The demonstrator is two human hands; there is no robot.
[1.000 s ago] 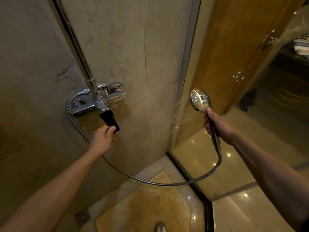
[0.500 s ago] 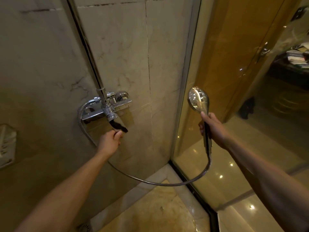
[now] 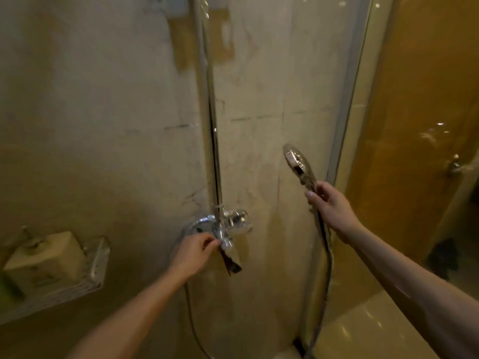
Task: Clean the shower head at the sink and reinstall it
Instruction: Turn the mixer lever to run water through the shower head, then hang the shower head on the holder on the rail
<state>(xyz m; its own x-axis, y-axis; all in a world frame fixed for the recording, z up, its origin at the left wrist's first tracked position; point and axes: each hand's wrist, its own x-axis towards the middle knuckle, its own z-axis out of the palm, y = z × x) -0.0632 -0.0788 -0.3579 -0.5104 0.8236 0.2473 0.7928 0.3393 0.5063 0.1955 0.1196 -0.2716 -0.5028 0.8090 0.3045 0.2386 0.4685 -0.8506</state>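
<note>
— Any writing or brand you can make out from where you stand?

— None; the picture is blurred and nothing is readable.

— The hands, then?

— The right hand (image 3: 330, 203) has its fingers wrapped round the handle of the shower head (image 3: 298, 161), holding it up with the round chrome head tilted up and to the left, just beside the glass partition (image 3: 404, 125). The arm reaches in from the lower right, nearly straight.

— And the other?

— The left hand (image 3: 193, 251) is out at the mixer valve (image 3: 228, 225), fingertips curled in against the chrome body just above the dark lever (image 3: 232, 264). Whether it actually pinches anything I cannot tell through the blur.

— What else?

— The hose (image 3: 328, 255) hangs from the handle down toward the floor. A riser pipe (image 3: 210, 99) climbs the marble wall (image 3: 103, 112), and a wire shelf (image 3: 96, 265) with a pale box sits at left.
</note>
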